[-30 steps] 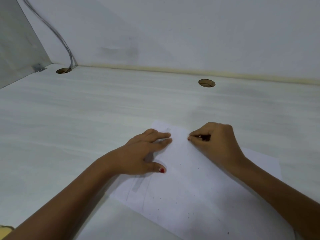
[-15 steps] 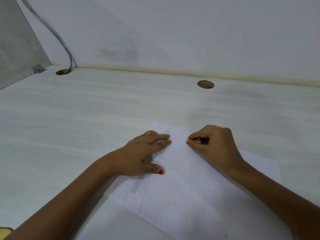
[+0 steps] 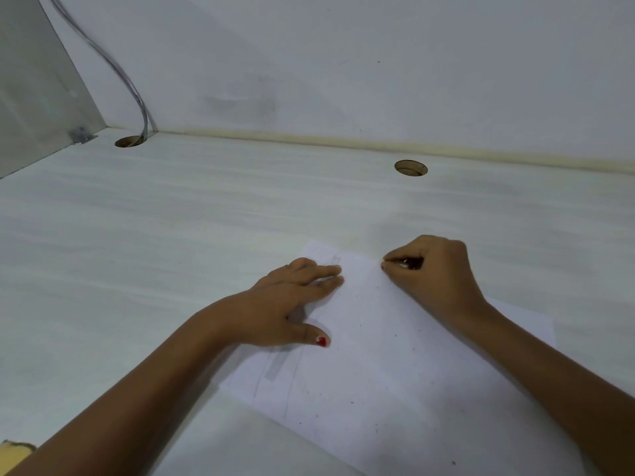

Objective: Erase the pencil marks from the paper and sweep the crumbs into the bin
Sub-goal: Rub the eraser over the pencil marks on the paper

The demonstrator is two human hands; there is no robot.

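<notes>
On the pale counter [image 3: 171, 252] close in front of us, the paper [image 3: 395, 372] lies flat and askew, its near part running out of view. Our left hand [image 3: 288, 304] rests spread on the sheet's left side, fingers straight, pressing it down. Our right hand [image 3: 436, 273] is curled at the far edge, pinching what we take for the eraser [image 3: 409, 262], though little of it shows.

We judge the sheet light, thin and limp. It will likely slide on the smooth counter, and buckle or tear if rubbed without a holding hand close beside the stroke. Faint pencil marks [image 3: 275, 367] show just below the left thumb, and dark crumbs [image 3: 352, 402] dot the sheet. To carry those, we would lift the paper by two opposite edges, bowed into a trough. We see no bin.
</notes>
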